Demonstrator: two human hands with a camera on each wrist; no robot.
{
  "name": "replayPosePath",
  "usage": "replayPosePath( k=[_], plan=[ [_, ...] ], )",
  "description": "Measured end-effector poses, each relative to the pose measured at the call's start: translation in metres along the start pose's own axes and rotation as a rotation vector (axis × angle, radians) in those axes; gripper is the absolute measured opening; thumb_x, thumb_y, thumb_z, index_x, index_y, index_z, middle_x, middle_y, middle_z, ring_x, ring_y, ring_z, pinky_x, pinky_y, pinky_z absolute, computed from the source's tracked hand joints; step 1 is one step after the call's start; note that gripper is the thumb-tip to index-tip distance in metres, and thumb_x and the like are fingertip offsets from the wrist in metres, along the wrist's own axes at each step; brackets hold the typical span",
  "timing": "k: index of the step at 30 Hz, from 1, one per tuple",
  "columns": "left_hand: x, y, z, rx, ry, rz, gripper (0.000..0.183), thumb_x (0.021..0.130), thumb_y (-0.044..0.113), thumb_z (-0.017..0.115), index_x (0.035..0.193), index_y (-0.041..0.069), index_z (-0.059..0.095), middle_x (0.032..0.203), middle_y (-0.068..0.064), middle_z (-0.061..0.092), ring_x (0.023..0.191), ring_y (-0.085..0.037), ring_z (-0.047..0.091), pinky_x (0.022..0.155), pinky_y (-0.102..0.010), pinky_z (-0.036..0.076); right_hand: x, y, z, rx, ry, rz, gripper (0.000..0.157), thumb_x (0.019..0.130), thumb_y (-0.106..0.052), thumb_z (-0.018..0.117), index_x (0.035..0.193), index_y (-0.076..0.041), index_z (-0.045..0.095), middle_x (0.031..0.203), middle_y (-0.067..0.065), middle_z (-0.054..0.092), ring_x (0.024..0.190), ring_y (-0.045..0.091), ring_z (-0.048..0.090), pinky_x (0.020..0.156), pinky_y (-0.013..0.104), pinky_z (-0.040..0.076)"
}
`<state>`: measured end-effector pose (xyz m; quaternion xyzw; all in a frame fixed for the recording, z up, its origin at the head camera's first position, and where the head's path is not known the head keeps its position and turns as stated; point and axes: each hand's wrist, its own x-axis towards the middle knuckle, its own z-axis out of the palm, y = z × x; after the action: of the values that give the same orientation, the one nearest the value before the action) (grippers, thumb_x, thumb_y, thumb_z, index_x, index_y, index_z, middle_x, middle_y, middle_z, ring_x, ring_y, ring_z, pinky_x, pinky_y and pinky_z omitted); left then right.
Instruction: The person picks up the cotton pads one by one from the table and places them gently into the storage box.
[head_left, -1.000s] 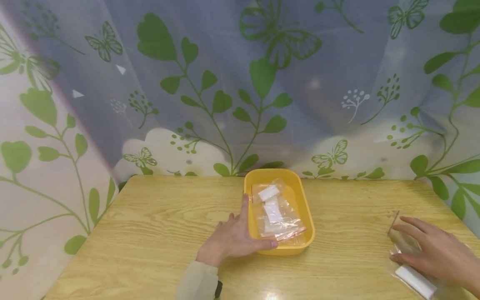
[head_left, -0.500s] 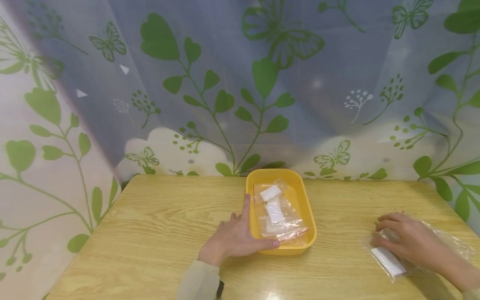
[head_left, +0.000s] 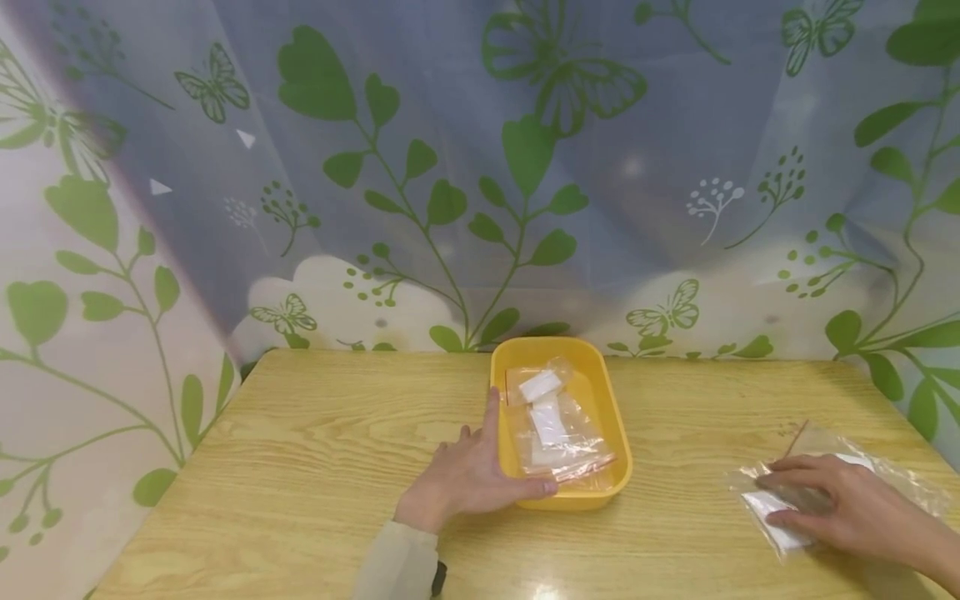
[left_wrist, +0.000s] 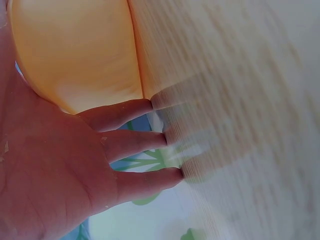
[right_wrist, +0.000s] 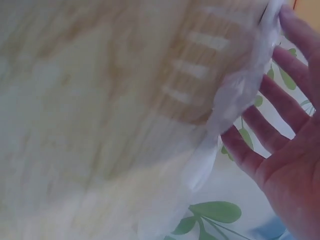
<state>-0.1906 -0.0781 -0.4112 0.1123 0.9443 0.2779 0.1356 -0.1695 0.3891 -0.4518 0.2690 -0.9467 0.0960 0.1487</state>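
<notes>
My left hand (head_left: pixel 468 479) rests against the left side and front rim of a yellow plastic tray (head_left: pixel 617 433), thumb at the front edge. Its straight fingers touch the tabletop in the left wrist view. Inside the tray lie clear zip bags (head_left: pixel 581 429), with white pieces (head_left: pixel 550 423) in them. At the right, my right hand (head_left: pixel 855 508) lies over another clear zip bag (head_left: pixel 750 479) holding a white block (head_left: pixel 772 517). In the right wrist view its spread fingers (right_wrist: pixel 285 102) touch the plastic film. Part of this bag is hidden under the hand.
A further clear bag (head_left: pixel 900 475) extends behind the right hand, with a reddish zip edge and something white inside. Everything stands on a wood-grain table (head_left: pixel 337 425). A leaf-and-butterfly curtain (head_left: pixel 442 167) hangs along the back and sides.
A bag with a white block slid left under my right hand, between the first and second frames. The hand then shifted slightly right and nearer. My left hand and the tray stayed put.
</notes>
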Motion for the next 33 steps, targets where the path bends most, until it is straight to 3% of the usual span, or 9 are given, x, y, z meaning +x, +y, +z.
replayPosePath(
  k=[4, 10, 21, 33],
  plan=[
    [0.0, 0.0, 0.0, 0.0, 0.0, 0.003, 0.136, 0.073, 0.088, 0.064, 0.164, 0.026, -0.017, 0.16, -0.03, 0.038, 0.15, -0.052, 0.032, 0.12, -0.069, 0.029, 0.003, 0.002, 0.002, 0.067, 0.068, -0.061, 0.037, 0.063, -0.023, 0.096, 0.094, -0.034, 0.079, 0.097, -0.012, 0.072, 0.087, -0.005, 0.063, 0.064, 0.014, 0.05],
    [0.0, 0.0, 0.0, 0.001, 0.008, 0.003, 0.137, 0.073, 0.087, 0.065, 0.164, 0.026, -0.017, 0.159, -0.029, 0.039, 0.149, -0.051, 0.033, 0.12, -0.069, 0.029, 0.006, 0.002, 0.005, 0.145, 0.12, -0.116, 0.041, 0.06, -0.006, 0.095, 0.087, -0.032, 0.078, 0.092, -0.019, 0.068, 0.084, -0.008, 0.061, 0.068, 0.001, 0.042],
    [0.0, 0.002, 0.0, 0.014, -0.005, -0.002, 0.137, 0.074, 0.086, 0.065, 0.163, 0.025, -0.019, 0.161, -0.023, 0.04, 0.151, -0.05, 0.032, 0.121, -0.07, 0.026, 0.01, -0.001, 0.011, 0.15, 0.218, -0.155, 0.054, 0.049, 0.003, 0.093, 0.082, -0.035, 0.073, 0.093, -0.009, 0.073, 0.091, -0.006, 0.064, 0.082, -0.004, 0.04],
    [0.0, 0.001, 0.001, 0.005, 0.001, -0.005, 0.136, 0.073, 0.085, 0.066, 0.164, 0.025, -0.016, 0.159, -0.028, 0.039, 0.15, -0.05, 0.033, 0.121, -0.069, 0.027, 0.024, -0.02, 0.006, 0.119, 0.289, -0.158, 0.058, 0.05, 0.0, 0.094, 0.087, -0.038, 0.07, 0.104, -0.004, 0.077, 0.092, 0.002, 0.071, 0.081, 0.0, 0.045]
  ],
)
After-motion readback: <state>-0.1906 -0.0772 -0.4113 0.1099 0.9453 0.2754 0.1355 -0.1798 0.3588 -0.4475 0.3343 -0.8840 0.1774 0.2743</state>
